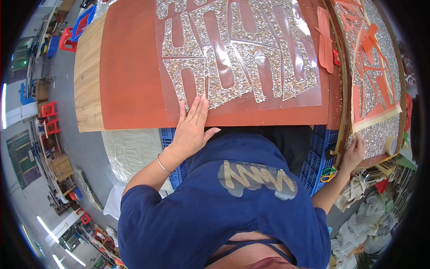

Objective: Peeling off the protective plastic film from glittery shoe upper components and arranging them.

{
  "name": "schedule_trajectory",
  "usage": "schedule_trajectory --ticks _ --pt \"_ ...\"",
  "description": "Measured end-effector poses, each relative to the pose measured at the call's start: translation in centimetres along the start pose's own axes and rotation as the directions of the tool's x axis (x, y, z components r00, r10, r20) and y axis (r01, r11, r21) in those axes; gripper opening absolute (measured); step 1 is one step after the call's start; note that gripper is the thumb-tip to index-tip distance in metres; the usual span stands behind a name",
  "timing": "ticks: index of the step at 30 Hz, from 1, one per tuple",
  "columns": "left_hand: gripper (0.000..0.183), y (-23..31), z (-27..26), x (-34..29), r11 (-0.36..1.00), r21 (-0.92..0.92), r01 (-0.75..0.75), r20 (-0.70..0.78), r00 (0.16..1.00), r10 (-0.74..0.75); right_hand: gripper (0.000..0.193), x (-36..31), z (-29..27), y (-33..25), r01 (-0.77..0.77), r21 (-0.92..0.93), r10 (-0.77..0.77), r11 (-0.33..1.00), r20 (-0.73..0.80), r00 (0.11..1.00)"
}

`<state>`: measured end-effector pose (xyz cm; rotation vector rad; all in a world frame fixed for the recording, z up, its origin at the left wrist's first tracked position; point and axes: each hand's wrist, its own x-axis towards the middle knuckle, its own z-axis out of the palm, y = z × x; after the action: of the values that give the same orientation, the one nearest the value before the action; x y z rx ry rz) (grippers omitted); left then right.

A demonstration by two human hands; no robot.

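The red bench point(134, 67) bears a clear glittered sheet point(224, 83) near its front edge, left hand point(193, 119) flattened there, gripping nothing; right hand point(355, 152), grip unclear, at the side table's point(380, 160) near-left corner.

red stools point(52, 126) stand on the grey floor point(83, 150); tube lights point(47, 229) glow.

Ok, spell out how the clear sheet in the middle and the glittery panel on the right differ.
The clear sheet carries separate glittery shapes with see-through gaps; the glittery panel bears red pieces and a cream strip. The left hand lies on the clear sheet; the right hand is at the glittery panel's left edge. Both show speckled glitter.
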<state>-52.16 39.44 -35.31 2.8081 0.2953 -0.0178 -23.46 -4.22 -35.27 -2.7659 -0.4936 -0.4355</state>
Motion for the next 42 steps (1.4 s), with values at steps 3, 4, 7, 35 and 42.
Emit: schedule_trajectory --ticks 3,4,7,35,42 --pt "0.081 0.0 0.7 -0.1 0.999 -0.038 -0.001 -0.066 0.998 -0.001 0.017 -1.7 0.2 1.8 -0.044 -0.024 0.045 0.999 0.039 0.998" --pt "0.078 0.1 0.9 0.0 0.999 -0.048 -0.006 -0.122 0.992 0.000 0.018 -1.7 0.3 1.8 -0.056 -0.018 0.057 0.998 0.046 0.997" --pt "0.077 0.7 1.3 0.6 1.000 0.001 0.023 -0.091 0.996 -0.023 0.017 -1.3 0.3 1.5 -0.083 -0.087 0.087 0.993 0.051 0.995" --pt "0.048 5.3 3.2 4.3 0.956 -0.204 -0.213 -0.263 0.952 0.157 0.030 1.3 5.6 -16.6 0.517 0.291 -0.534 0.805 -0.024 0.845" --pt "0.086 1.7 2.9 3.9 0.982 -0.120 -0.145 -0.259 0.960 0.110 0.022 1.1 8.4 -18.2 0.538 0.341 -0.565 0.771 -0.023 0.825"
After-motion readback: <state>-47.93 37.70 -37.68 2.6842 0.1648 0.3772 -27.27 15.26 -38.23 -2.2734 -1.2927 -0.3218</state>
